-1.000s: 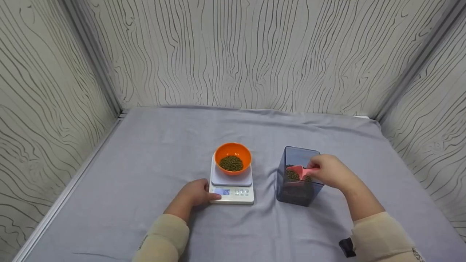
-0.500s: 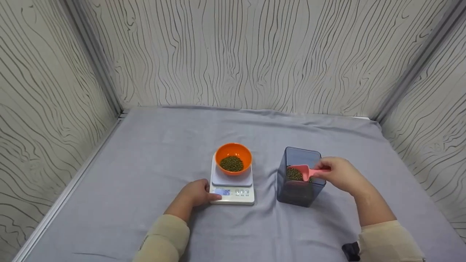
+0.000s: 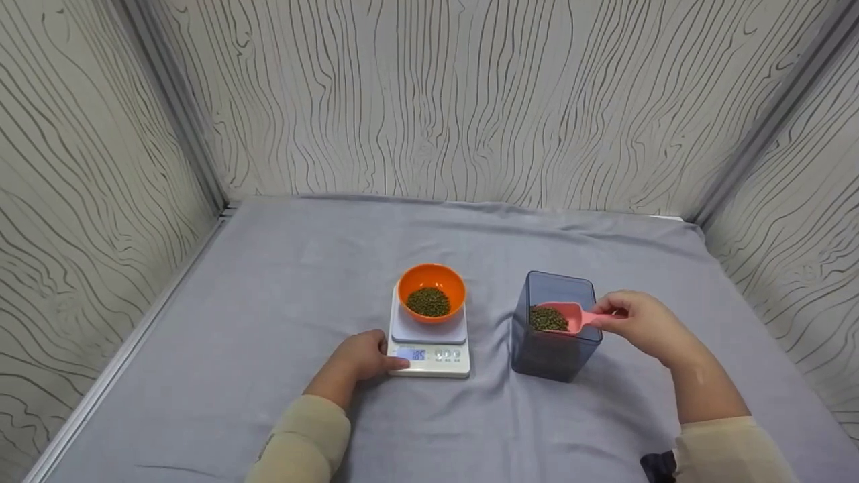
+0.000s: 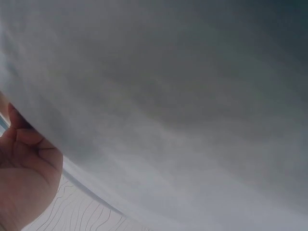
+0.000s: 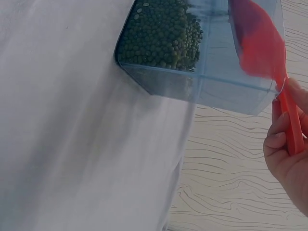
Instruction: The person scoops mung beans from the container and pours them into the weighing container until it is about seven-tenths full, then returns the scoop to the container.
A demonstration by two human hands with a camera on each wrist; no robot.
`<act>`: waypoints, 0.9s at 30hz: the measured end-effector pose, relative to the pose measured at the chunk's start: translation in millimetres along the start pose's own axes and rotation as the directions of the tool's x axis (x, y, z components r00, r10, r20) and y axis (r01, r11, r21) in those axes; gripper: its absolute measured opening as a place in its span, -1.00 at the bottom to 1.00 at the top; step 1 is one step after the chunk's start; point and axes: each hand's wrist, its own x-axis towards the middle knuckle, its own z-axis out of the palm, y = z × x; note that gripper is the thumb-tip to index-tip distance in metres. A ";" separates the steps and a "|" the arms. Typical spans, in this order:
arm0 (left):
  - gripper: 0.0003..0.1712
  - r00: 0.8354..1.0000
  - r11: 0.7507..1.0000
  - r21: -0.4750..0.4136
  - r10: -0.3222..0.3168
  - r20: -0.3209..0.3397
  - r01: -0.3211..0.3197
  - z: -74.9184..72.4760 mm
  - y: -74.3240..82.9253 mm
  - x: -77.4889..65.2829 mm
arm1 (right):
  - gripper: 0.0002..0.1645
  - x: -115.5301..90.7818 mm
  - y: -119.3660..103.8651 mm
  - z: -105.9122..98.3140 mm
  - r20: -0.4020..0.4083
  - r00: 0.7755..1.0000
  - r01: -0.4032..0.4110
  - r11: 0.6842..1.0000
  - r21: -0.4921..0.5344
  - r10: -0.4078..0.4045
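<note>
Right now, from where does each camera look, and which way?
Head: on the head, faces forward and down at scale and bowl; left hand, right hand and arms show.
Left wrist: on that wrist, faces mostly cloth; part of left hand shows.
Right wrist: on that wrist, faces container of pellets; right hand, gripping scoop, shows.
Head and right wrist share container, scoop and right hand.

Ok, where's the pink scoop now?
In the head view, the pink scoop is right of the scale, at the mouth of the bin, held by the right hand.
</note>
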 end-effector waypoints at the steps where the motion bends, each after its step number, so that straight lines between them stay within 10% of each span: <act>1: -0.48 1.000 1.000 0.000 0.001 0.000 -0.001 -0.2 0.1 -0.1 | -0.75 -0.6 0.9 -0.5 0.000 1.000 -0.002 1.000 0.008 0.002; 27: -0.50 1.000 0.999 -0.032 0.001 0.015 -0.001 0.7 -2.2 2.5 | -0.60 -8.5 40.4 9.1 -0.059 0.998 -0.006 0.969 0.249 0.022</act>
